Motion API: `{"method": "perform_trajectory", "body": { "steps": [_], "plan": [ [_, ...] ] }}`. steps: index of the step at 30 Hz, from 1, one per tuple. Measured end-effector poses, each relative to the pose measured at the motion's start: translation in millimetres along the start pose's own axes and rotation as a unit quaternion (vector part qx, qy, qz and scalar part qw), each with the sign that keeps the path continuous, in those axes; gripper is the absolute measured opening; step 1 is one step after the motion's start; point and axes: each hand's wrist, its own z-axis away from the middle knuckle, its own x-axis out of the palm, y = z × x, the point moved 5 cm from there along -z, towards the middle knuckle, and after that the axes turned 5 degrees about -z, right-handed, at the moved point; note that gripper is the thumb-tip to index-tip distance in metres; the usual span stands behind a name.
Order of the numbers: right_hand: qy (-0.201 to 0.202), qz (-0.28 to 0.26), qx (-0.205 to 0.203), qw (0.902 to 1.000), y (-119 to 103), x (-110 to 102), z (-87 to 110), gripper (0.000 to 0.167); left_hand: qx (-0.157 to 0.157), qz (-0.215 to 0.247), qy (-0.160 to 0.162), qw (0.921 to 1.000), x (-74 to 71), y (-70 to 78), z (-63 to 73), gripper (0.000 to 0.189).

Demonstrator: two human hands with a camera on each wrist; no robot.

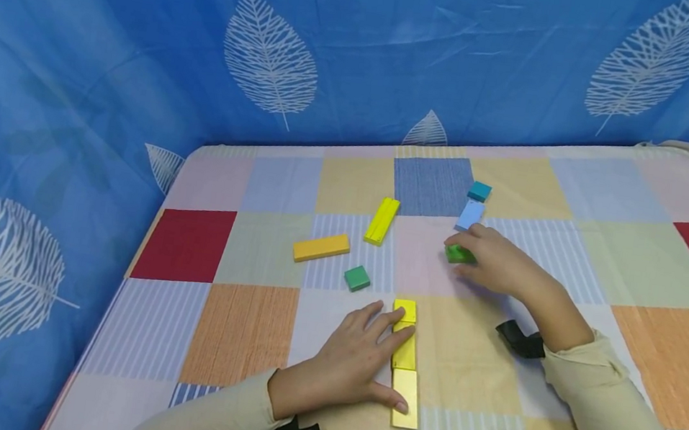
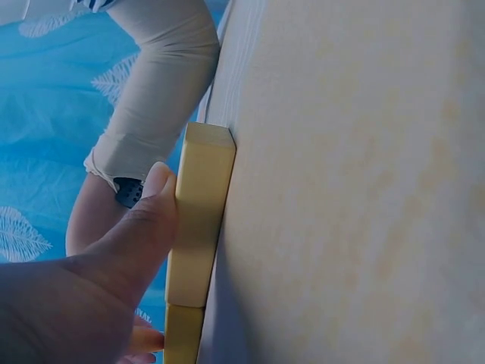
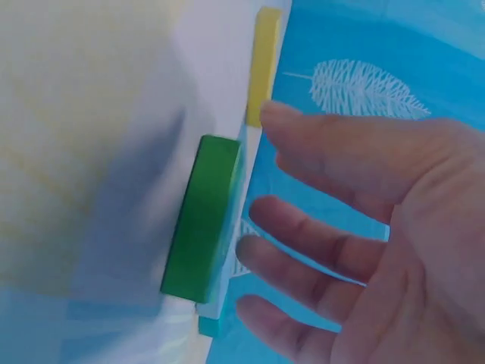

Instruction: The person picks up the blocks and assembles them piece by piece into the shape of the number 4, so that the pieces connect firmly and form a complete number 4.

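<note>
My left hand (image 1: 354, 361) lies along a line of three blocks set end to end: a small yellow block (image 1: 402, 304), a longer yellow block (image 1: 405, 357) and a pale yellow block (image 1: 405, 383). Its fingertips touch the two yellow blocks, and the thumb rests on the pale one; the left wrist view shows that thumb against the pale block's (image 2: 201, 220) top. Over a green block (image 1: 460, 255) hovers my right hand (image 1: 495, 260), fingers loosely bent. The right wrist view shows a gap between those fingers and the green block (image 3: 203, 220).
Beyond the right hand lie a light blue block (image 1: 470, 215) and a small teal block (image 1: 480, 191). Left of it are a bright yellow block (image 1: 381, 221), an orange block (image 1: 321, 247) and a small green block (image 1: 357, 278). A patchwork cloth (image 1: 261, 255) covers the table, with a blue curtain (image 1: 366, 51) behind.
</note>
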Motion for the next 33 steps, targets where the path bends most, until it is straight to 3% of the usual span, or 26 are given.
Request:
{"method": "perform_trajectory", "body": {
  "steps": [5, 12, 23, 33],
  "plan": [
    [0.017, 0.045, 0.029, 0.9985, 6.7, -0.5, -0.3, 0.041, -0.001, 0.000, -0.005, 1.0000, 0.2, 0.6, -0.4, 0.096],
    [-0.005, 0.082, 0.072, 0.9940, 16.2, 4.6, -2.7, 0.042, -0.001, 0.002, -0.006, 1.0000, 1.0, 1.0, -0.4, 0.096],
    [-0.005, 0.089, 0.061, 0.9942, 12.6, 6.5, -1.9, 0.037, 0.001, 0.000, -0.006, 1.0000, 0.6, 1.7, 0.2, 0.096],
    [-0.049, 0.079, 0.042, 0.9947, -1.0, 8.7, 4.0, 0.037, 0.002, -0.001, -0.003, 1.0000, 0.0, 1.9, 0.4, 0.096]
  ]
}}
